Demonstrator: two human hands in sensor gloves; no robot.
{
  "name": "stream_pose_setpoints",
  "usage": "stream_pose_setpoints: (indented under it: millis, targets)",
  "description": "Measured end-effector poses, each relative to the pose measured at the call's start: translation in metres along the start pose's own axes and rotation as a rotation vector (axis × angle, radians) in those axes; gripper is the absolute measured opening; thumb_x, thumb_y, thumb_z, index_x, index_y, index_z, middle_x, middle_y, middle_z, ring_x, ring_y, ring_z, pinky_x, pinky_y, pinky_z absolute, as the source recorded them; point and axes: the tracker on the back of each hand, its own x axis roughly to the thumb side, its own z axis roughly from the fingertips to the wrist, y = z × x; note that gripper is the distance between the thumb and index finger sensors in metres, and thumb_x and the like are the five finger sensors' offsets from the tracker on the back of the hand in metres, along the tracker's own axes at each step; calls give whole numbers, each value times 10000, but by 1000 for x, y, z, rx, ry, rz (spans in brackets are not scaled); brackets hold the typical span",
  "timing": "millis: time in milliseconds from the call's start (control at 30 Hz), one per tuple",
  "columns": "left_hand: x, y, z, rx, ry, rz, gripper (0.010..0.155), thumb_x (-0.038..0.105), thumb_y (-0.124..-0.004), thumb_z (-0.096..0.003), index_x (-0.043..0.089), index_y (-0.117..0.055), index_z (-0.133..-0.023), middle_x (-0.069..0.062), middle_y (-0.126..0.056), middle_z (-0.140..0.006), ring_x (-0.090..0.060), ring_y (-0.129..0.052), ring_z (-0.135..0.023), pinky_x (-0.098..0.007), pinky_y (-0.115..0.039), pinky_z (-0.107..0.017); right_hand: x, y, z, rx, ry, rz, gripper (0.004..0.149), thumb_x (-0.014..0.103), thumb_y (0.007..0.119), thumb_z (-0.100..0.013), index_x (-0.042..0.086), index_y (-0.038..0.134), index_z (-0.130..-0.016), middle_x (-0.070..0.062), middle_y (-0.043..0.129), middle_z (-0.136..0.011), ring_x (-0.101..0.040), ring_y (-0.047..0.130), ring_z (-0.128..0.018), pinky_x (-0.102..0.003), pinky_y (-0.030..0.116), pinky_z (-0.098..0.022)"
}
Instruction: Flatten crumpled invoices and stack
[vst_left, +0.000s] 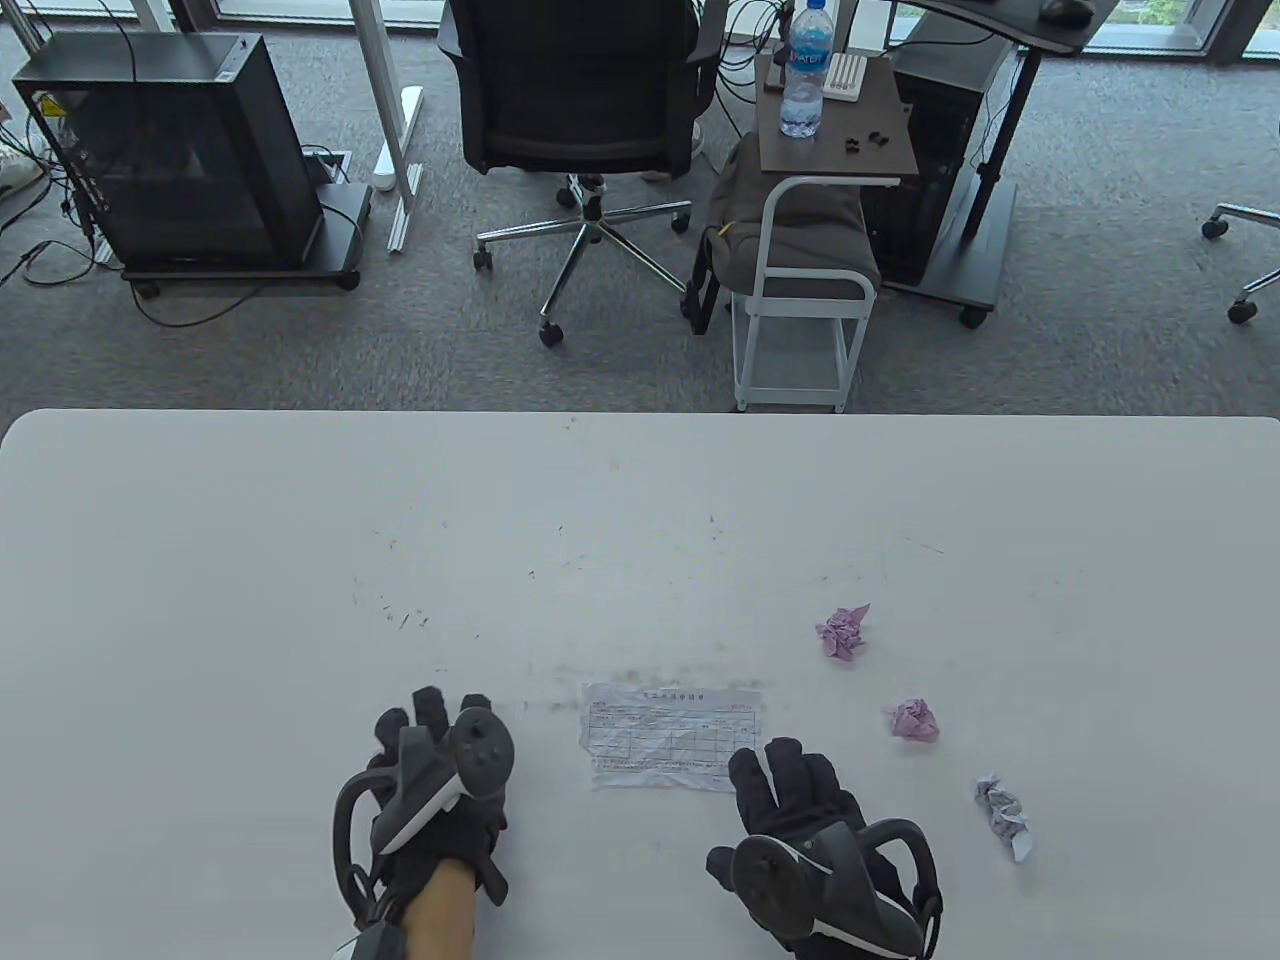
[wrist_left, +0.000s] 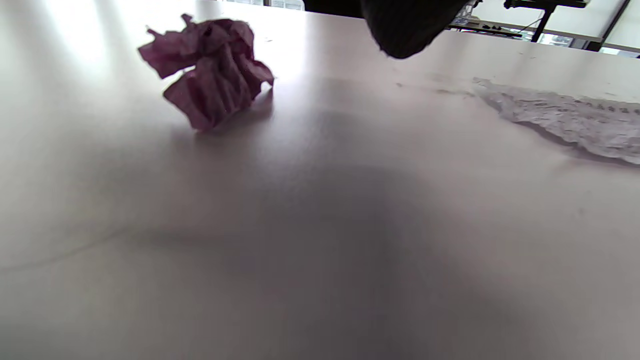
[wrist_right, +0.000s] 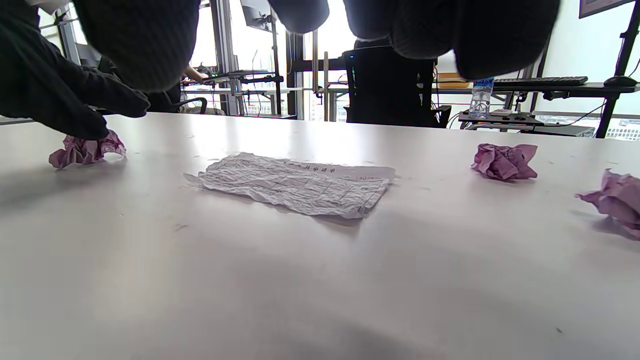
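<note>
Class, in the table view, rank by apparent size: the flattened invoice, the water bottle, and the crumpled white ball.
1. flattened invoice
2. water bottle, though it stands much farther from the camera
3. crumpled white ball

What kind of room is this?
Probably an office: past the white table stand a swivel chair, a computer tower and desks on a grey carpet.

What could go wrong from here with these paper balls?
The pink ball by the left hand is tightly wadded, so it might tear when opened. The flattened invoice lies wrinkled with lifted edges; the right hand close beside it could nudge it askew.
</note>
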Motion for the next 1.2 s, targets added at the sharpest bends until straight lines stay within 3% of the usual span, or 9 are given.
stream_pose_setpoints:
  millis: [233,400,600,733,900,967,1100,1200]
  targets:
    - [-20,-17,-12,-55,19,213,637,255,-656,-630,154,-290,-1143,-278,-68,-1087,-655,-232,-980,-680,-464,-672,-4,2,-2,19,-12,-50,796,540,750,-534,103,369,-1079,-354,396,-1089,-561,571,-898,-640,694,-565]
    - [-16,-15,-12,-63,10,129,603,158,-740,-599,79,-469,-1132,-261,-259,-1116,-614,-380,-946,-619,-540,-655,-9,0,-3,14,-7,-114,785,529,752,-538,99,379,-1078,-355,406,-1086,-553,589,-892,-633,702,-562]
    - [-9,-11,-10,-13,7,53,520,99,-804,-559,98,-631,-1049,-295,-555,-1015,-480,-761,-746,-496,-780,-505,-15,1,-3,32,4,-148,775,521,754,-541,93,393,-1076,-356,417,-1083,-548,600,-888,-629,708,-560]
    - [-4,-8,-8,6,-43,134,475,114,-791,-562,84,-688,-1025,-313,-674,-939,-404,-890,-634,-466,-846,-435,-16,2,-3,36,3,-165,771,517,755,-542,92,394,-1076,-356,422,-1082,-547,605,-885,-626,711,-558]
    - [-3,5,2,121,-160,411,464,142,-757,-572,83,-692,-1027,-295,-729,-902,-267,-971,-500,-460,-885,-407,-17,2,-3,31,-1,-184,769,515,754,-542,92,395,-1075,-354,427,-1081,-544,611,-884,-624,715,-557]
    - [-1,9,5,147,-281,549,467,153,-756,-574,85,-690,-1031,-284,-748,-891,-233,-978,-476,-479,-883,-436,-18,2,-3,29,-5,-194,772,512,755,-542,90,389,-1076,-354,428,-1080,-544,612,-883,-622,715,-558]
    - [18,21,20,169,-542,762,488,181,-749,-583,82,-662,-1053,-254,-784,-872,-268,-1000,-569,-537,-851,-522,-20,1,-5,9,-19,-233,783,512,755,-543,88,370,-1078,-356,426,-1079,-539,618,-882,-618,719,-557]
    - [45,26,35,104,-672,846,490,179,-740,-588,83,-650,-1060,-244,-792,-884,-296,-1012,-617,-554,-837,-547,-21,-1,-4,-24,-54,-308,801,508,755,-542,77,344,-1078,-363,426,-1075,-531,634,-877,-611,725,-556]
